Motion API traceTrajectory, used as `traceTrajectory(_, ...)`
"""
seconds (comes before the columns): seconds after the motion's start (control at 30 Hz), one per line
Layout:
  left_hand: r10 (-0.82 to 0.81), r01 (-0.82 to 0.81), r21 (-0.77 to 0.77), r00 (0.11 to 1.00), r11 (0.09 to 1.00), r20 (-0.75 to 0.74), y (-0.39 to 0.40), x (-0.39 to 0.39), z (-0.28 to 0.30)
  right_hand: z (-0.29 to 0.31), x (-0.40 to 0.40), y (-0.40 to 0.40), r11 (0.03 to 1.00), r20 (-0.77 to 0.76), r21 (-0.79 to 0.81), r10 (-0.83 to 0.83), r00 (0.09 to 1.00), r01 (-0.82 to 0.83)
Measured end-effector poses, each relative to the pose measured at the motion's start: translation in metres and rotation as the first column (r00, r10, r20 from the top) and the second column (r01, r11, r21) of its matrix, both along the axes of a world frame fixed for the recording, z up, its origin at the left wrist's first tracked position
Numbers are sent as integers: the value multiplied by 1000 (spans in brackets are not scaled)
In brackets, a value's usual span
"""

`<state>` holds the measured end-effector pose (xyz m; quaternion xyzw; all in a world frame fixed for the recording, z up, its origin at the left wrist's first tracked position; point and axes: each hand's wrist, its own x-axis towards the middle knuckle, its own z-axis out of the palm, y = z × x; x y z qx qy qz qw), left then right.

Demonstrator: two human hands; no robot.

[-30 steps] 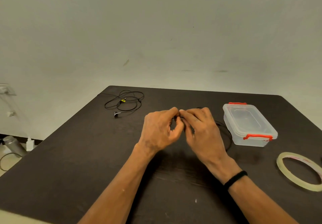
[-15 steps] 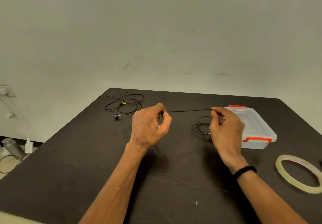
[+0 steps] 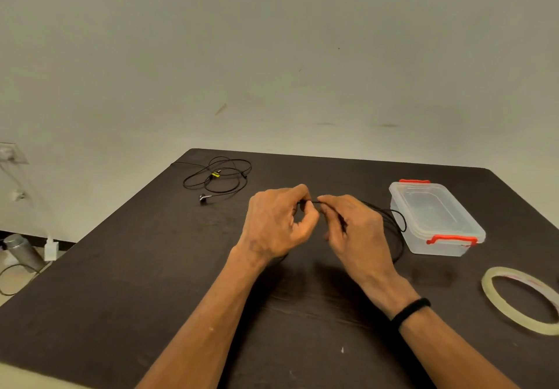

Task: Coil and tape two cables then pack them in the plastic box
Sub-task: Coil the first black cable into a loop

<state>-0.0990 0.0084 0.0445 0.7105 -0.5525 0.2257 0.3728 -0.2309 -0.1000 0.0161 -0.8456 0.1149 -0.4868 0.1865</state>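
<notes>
**Two hands pinch a thin black cable at the centre of the frame**

The left hand (image 3: 276, 222) and the right hand (image 3: 354, 225) meet at the centre, fingers curled, each pinching the black cable (image 3: 396, 222). Its loops spread to the right of the right hand, close to the plastic box (image 3: 435, 219). The box stands at the centre right, lid on, with red clips. The second cable (image 3: 217, 176) lies loose at the upper left of the dark table (image 3: 121, 298). The tape roll (image 3: 520, 301) lies flat at the lower right, well apart from the hands.
</notes>
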Motion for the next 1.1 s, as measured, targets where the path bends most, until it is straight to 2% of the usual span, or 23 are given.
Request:
traceTrajectory(0.1, 22, -22, 4, 1000, 1000, 3, 2, 4, 1, 0, -1, -3, 984, 25, 179, -25, 999, 20)
traceTrajectory(0.23, 62, -64, -30, 997, 998, -48, 5, 13, 4, 3, -3, -8, 900, 61, 434, -77, 995, 43)
traceTrajectory(0.53, 134, -143, -62, 982, 988, -132, 13, 29, 7, 5, -8, -29, 747, 93, 658, -210, 973, 98)
traceTrajectory(0.63, 90, -104, -61, 977, 993, -191, 9, 25, 6, -1, -7, -26, 801, -16, 565, -228, 974, 197)
traceTrajectory(0.73, 49, -54, -20, 983, 998, -174, 4, 16, 2, -7, 0, -14, 950, -83, 229, -196, 977, 210)
traceTrajectory(0.8, 22, -19, 21, 991, 1000, -131, 0, 10, 0, -7, 5, -1, 991, -108, 70, -110, 988, 118)
traceTrajectory(0.9, -21, 26, 56, 996, 998, -89, -5, 4, -4, -5, 7, 10, 1000, -104, -2, 11, 995, -11)
traceTrajectory(1.1, -35, 41, 49, 994, 998, -103, -3, 6, -3, -4, 4, 1, 1000, -58, 6, -12, 998, 12)
